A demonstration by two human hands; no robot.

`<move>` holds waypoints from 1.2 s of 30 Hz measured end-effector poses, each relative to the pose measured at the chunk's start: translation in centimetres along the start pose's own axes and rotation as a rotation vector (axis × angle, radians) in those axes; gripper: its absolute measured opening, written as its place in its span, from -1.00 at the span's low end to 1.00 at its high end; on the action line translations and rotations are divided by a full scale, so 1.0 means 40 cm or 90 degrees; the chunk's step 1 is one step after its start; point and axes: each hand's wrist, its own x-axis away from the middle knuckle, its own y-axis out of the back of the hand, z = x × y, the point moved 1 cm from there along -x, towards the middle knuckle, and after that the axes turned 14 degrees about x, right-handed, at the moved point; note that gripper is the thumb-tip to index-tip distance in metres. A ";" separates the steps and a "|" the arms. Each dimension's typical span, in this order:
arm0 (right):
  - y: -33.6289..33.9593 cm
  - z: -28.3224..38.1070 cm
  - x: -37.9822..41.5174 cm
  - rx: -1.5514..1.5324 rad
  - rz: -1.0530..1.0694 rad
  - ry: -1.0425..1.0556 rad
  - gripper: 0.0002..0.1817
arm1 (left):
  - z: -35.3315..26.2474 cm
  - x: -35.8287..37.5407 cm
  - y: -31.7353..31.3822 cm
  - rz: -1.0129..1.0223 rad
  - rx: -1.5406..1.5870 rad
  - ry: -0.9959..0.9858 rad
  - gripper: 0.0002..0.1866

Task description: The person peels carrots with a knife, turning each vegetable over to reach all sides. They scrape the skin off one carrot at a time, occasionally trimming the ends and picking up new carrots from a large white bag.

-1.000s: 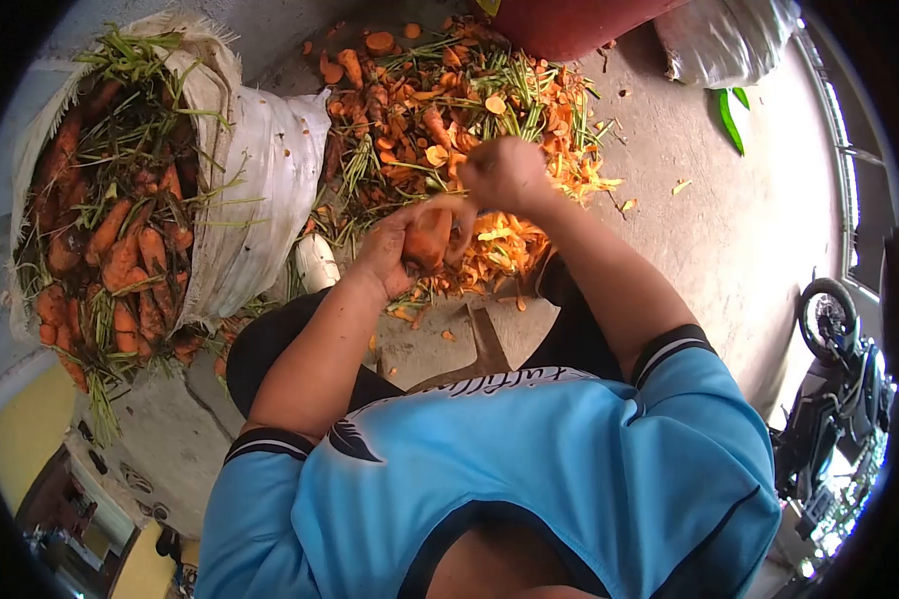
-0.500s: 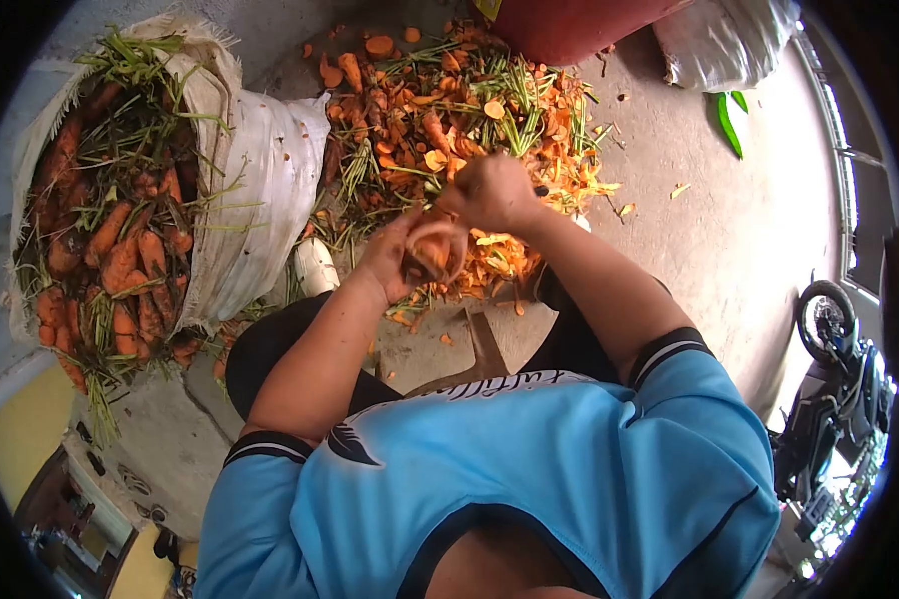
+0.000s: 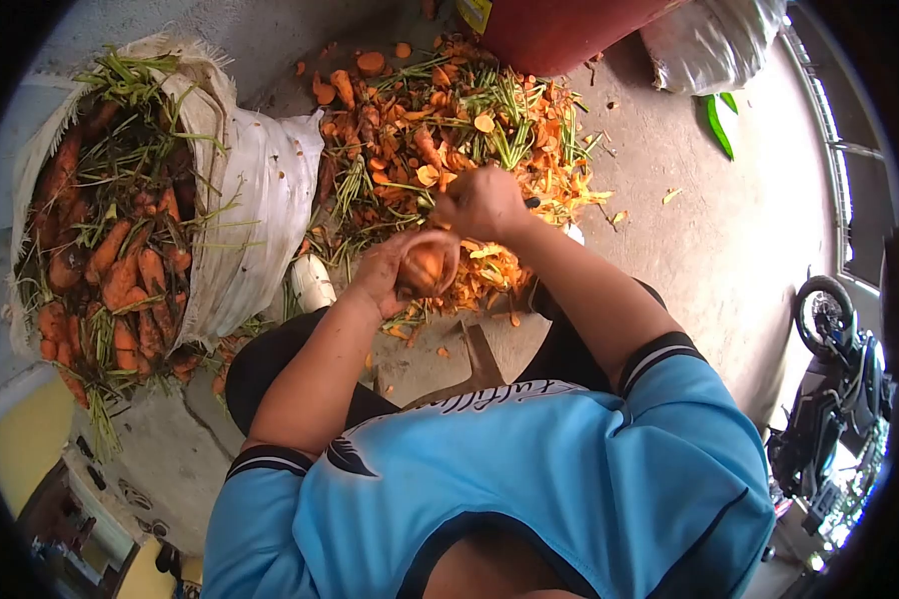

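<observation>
My left hand (image 3: 398, 270) is wrapped round a carrot (image 3: 424, 268), its thick end facing up at me. My right hand (image 3: 483, 204) is a fist just above and right of it, closed on a tool with a dark handle (image 3: 532, 203); the rest of that tool is hidden by the fingers. Both hands are over a heap of orange peelings (image 3: 489, 262), sliced carrot pieces and green stems. A white sack (image 3: 255, 200) at the left is full of unpeeled carrots (image 3: 125, 270) with stems.
A red container (image 3: 559, 35) stands behind the heap, with a pale sack (image 3: 714, 45) to its right. A green leaf (image 3: 719, 127) lies on the concrete floor (image 3: 699, 230). A whitish object (image 3: 313, 283) is beside my left forearm. A motorcycle (image 3: 834, 389) is at the far right.
The view has shifted slightly. My hands remain close together over the heap, and the carrot in my left hand has tilted a little, showing more of its thick end.
</observation>
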 end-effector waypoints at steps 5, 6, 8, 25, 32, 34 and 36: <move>0.005 -0.142 -0.064 0.122 0.073 -0.280 -0.56 | -0.001 -0.026 0.031 0.059 0.005 0.064 -0.63; 0.002 -0.135 -0.067 0.060 -0.012 -0.318 -0.59 | -0.007 -0.017 0.022 0.047 0.004 0.066 -0.63; -0.013 -0.107 -0.057 -0.001 0.007 -0.192 -0.62 | -0.015 0.003 0.000 0.023 0.011 0.068 -0.65; -0.005 0.009 0.014 0.012 -0.102 0.098 -0.73 | 0.008 -0.018 -0.004 -0.008 0.077 0.043 -0.59; -0.017 -0.135 -0.057 0.076 -0.053 -0.229 -0.71 | -0.006 -0.003 0.006 0.039 0.008 0.090 -0.62; 0.005 -0.050 -0.022 -0.013 -0.033 -0.091 -0.71 | -0.005 0.001 -0.005 -0.014 0.059 0.056 -0.64; 0.007 0.015 0.020 0.013 -0.138 0.070 -0.73 | 0.002 -0.013 -0.011 -0.043 0.138 0.060 -0.64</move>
